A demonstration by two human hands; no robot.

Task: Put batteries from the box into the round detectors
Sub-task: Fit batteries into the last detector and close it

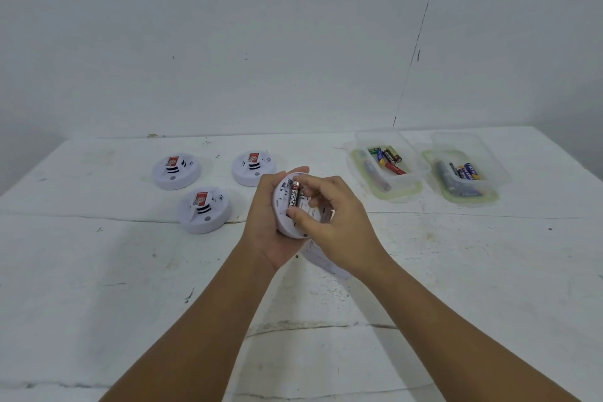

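I see my left hand (270,222) gripping a round detector (295,206) above the white desk (130,271), its back turned up. My right hand (329,215) pinches a black battery (293,194) lying in the detector's slot — its fingers hide much of the back. Three more detectors (176,171) rest to the left. Two clear boxes (386,163) of batteries sit far right.

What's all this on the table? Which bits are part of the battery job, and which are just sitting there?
Part of the job:
- held detector, gripped by the left hand
- black battery, pressed in by the right hand
- three waiting detectors
- two clear boxes of batteries

Just there:
- white disc lying under the hands, possibly a cover
- white table
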